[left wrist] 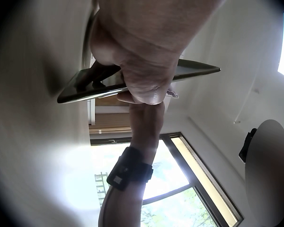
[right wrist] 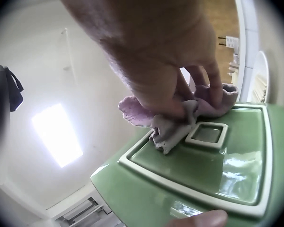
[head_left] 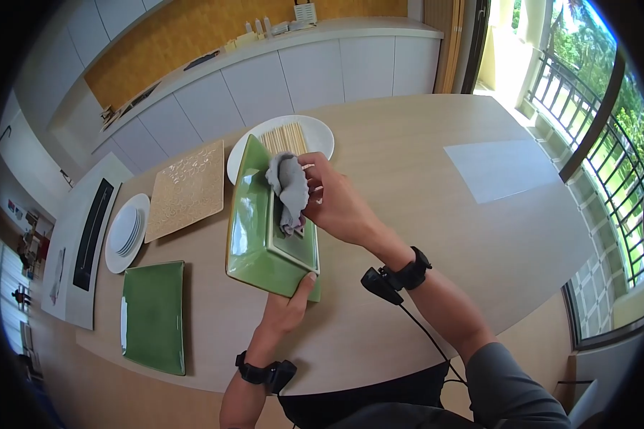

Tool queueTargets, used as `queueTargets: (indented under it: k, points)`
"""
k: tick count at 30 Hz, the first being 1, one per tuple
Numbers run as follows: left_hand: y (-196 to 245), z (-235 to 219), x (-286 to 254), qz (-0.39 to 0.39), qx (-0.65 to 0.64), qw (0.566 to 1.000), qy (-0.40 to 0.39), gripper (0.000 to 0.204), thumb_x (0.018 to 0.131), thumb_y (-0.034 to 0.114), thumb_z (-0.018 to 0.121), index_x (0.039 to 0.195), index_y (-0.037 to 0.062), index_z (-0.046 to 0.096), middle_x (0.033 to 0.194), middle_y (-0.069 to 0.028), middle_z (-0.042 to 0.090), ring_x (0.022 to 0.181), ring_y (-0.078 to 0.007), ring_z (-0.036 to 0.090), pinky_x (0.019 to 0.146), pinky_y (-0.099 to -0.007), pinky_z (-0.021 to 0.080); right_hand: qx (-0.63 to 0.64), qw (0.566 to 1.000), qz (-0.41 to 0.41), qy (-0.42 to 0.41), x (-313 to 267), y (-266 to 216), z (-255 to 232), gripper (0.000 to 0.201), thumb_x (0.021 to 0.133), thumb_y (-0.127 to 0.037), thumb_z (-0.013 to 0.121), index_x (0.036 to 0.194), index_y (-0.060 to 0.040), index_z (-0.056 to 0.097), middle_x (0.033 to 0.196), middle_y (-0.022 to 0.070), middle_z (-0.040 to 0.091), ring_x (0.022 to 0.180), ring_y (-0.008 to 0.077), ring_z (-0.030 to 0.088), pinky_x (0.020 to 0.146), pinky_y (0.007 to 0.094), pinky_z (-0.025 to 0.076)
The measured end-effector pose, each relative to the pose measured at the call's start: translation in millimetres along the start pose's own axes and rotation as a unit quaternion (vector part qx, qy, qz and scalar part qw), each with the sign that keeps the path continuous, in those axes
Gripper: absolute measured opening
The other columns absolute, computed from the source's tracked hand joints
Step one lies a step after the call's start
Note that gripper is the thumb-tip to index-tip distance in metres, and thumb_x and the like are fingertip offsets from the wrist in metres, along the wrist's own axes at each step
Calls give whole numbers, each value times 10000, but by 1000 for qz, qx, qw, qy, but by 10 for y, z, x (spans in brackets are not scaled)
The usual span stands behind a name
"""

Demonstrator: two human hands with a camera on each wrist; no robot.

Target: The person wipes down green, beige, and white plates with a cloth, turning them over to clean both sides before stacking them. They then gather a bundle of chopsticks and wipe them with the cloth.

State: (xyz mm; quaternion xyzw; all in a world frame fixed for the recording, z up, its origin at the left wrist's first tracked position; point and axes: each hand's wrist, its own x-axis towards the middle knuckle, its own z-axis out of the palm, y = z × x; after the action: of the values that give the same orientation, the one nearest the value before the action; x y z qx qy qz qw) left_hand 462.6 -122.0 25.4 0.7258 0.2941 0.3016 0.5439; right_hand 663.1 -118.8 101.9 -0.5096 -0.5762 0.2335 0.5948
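Observation:
A green rectangular plate (head_left: 254,247) is held up on edge over the table, its underside with a pale raised rim turned toward the right hand. My left hand (head_left: 288,309) grips its lower edge, thumb on the underside; in the left wrist view the hand (left wrist: 146,71) covers part of the plate (left wrist: 194,69). My right hand (head_left: 340,207) pinches a crumpled grey-and-purple cloth (head_left: 289,187) against the underside. In the right wrist view the cloth (right wrist: 173,130) lies beside the small square ridge (right wrist: 207,135), under the fingers of the right hand (right wrist: 165,61).
Another green plate (head_left: 152,318) lies at the left of the table (head_left: 408,300). Behind it are stacked small white plates (head_left: 124,230) on a white oval dish and a tan patterned square plate (head_left: 187,189). A white plate (head_left: 320,136) bears wooden sticks. A translucent sheet (head_left: 504,170) lies at the right.

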Motion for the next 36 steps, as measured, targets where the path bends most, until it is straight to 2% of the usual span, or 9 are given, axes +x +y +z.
queueTargets:
  k: [4, 7, 9, 12, 19, 26, 29, 31, 36]
  points:
    - [23, -2, -9, -9, 1, 1000, 0, 252, 994, 177, 589, 1142, -26, 612, 1028, -80, 640, 926, -173, 585, 835, -330, 484, -41, 999, 27, 16, 21, 111, -19, 335, 855, 0, 671, 1161, 15, 534, 1012, 151, 698, 921, 245, 690, 802, 371, 569]
    - [23, -7, -8, -6, 6, 1000, -1, 244, 993, 174, 590, 1132, -25, 614, 1017, -77, 639, 914, -170, 582, 826, -329, 484, -124, 989, 76, -25, 15, 91, -68, 281, 819, -73, 687, 1040, 53, 568, 924, 207, 701, 897, 347, 700, 785, 427, 538]
    - [18, -10, -12, 1, 9, 1000, -6, 242, 992, 174, 592, 1129, -24, 614, 1014, -76, 637, 910, -169, 580, 821, -328, 484, -103, 989, 84, -65, -19, 58, -84, 248, 794, -54, 676, 1005, 48, 592, 842, 166, 699, 772, 257, 688, 735, 353, 554]
    - [10, -16, -15, -23, 4, 1000, -7, 243, 990, 175, 597, 1131, -22, 616, 1015, -73, 639, 914, -168, 583, 824, -328, 485, -93, 975, 149, -137, -38, -78, -130, 233, 792, -76, 666, 975, 57, 606, 842, 167, 701, 750, 254, 678, 709, 357, 546]
    - [-65, -9, -2, -9, -8, 1000, 13, 300, 987, 191, 607, 1185, -34, 594, 1091, -95, 626, 983, -183, 580, 884, -338, 478, -101, 971, 84, -197, -66, -236, -183, 208, 835, -110, 651, 969, 47, 628, 854, 138, 711, 783, 196, 687, 684, 332, 546]
    - [-37, 4, -9, -28, -5, 999, 21, 322, 982, 185, 616, 1206, -44, 589, 1131, -115, 630, 1019, -202, 585, 918, -341, 467, -17, 986, 99, -131, -24, -276, -112, 129, 913, -86, 652, 938, 37, 624, 845, 106, 698, 806, 143, 674, 686, 315, 547]
    - [-15, 7, -6, -17, 18, 1000, 13, 317, 981, 173, 617, 1208, -48, 592, 1145, -122, 635, 1025, -212, 591, 925, -343, 468, -5, 998, 43, -34, -1, -73, -79, 156, 898, -99, 664, 939, 47, 628, 856, 123, 693, 798, 171, 674, 691, 315, 545]
    - [-7, 9, -11, -16, 19, 1000, 13, 304, 982, 165, 614, 1199, -48, 598, 1139, -122, 640, 1019, -215, 594, 921, -345, 470, -106, 994, -11, 30, 27, 68, -62, 180, 859, -100, 687, 951, 47, 638, 866, 151, 689, 786, 212, 676, 692, 334, 540]
    - [9, 9, -19, -7, 18, 1000, 10, 268, 985, 147, 605, 1170, -47, 617, 1109, -115, 651, 1002, -211, 598, 908, -347, 475, -111, 993, 26, 18, 15, 297, -86, 200, 807, -103, 681, 933, 46, 639, 833, 178, 681, 736, 265, 667, 702, 382, 532]
